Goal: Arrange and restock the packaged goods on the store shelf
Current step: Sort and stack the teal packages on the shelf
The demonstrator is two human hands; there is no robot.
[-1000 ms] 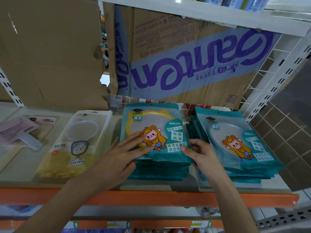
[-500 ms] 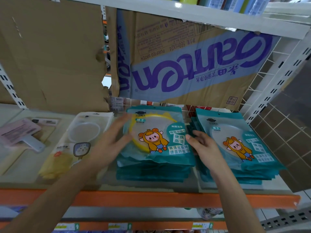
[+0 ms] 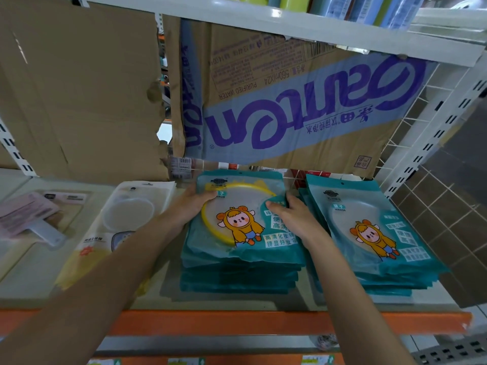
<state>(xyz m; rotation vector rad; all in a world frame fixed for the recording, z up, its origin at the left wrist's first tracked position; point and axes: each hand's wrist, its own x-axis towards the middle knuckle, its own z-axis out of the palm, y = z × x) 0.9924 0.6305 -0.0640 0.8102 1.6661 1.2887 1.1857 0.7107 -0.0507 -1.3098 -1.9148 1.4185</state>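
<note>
A stack of teal mirror packets (image 3: 242, 262) lies on the shelf (image 3: 237, 321), its top packet showing a yellow ring and a cartoon figure. My left hand (image 3: 189, 206) grips the stack's upper left edge, thumb on top. My right hand (image 3: 292, 219) holds the right edge, thumb on the top packet and fingers down the side. A second teal stack (image 3: 374, 233) lies just to the right, touching or nearly touching the first.
A white and yellow packet (image 3: 113, 233) lies left of the stacks, with a pink packaged item (image 3: 29, 219) further left. Torn cardboard sheets (image 3: 290, 109) line the back. A white wire panel (image 3: 411, 122) and upright post close the right side.
Both hands slid from the near part of the middle stack to its far corners. The left hand left the top face and went round the left edge.
</note>
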